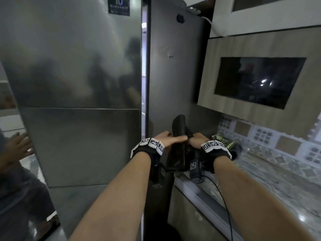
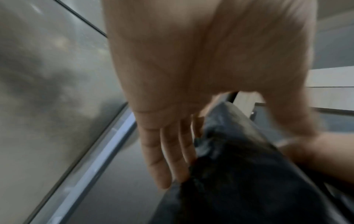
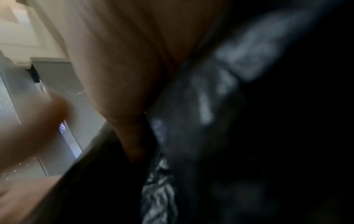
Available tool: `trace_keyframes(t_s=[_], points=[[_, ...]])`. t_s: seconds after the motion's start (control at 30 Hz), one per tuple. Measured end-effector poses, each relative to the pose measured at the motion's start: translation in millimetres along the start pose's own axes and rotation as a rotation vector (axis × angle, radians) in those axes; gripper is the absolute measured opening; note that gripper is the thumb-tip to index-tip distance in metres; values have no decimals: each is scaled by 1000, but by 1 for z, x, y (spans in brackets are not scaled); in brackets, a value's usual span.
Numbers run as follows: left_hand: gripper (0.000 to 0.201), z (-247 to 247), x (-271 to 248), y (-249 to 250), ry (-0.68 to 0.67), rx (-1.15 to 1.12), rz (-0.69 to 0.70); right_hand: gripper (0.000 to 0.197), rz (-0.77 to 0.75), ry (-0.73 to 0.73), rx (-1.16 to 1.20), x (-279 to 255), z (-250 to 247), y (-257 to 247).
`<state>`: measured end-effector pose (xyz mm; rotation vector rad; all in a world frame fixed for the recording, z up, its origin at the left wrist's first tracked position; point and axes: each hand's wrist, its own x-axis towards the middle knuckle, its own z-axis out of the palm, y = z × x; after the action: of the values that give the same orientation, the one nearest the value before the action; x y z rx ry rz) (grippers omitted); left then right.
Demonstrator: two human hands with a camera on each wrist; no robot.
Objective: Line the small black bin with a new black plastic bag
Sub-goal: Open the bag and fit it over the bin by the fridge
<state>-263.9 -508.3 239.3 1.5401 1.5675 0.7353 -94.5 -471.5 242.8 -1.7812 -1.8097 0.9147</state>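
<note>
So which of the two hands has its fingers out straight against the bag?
The left hand: its fingers lie flat along the black plastic bag. The right hand is curled around it.

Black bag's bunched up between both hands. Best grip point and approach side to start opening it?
Judging by the head view, the black bag stands upright as a narrow folded strip, its top end free above the left hand and right hand. Pinch that free top edge from either side, thumbs on opposite layers, and pull apart. Which end is the mouth cannot be told.
</note>
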Motion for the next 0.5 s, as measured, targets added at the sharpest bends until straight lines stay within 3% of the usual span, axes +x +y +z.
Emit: trace_keyframes(t_s=[0.07,0.2,0.3,0.37,0.43,0.5], points=[[62,3,10,1,63,122,40,33,3,-48,64,2,5,-6],[19,-10,9,-14,399,175,32,40,16,-48,132,3,-3,-1],[29,-28,6,-25,565,273,-53,67,109,13,141,1,-21,11],[37,-32,2,-25,658,319,-24,74,160,61,138,-1,-27,16],[26,-27,2,-19,679,260,100,63,161,70,112,-3,-24,15],[24,-15,7,-8,490,123,188,51,121,57,143,-7,-14,5]])
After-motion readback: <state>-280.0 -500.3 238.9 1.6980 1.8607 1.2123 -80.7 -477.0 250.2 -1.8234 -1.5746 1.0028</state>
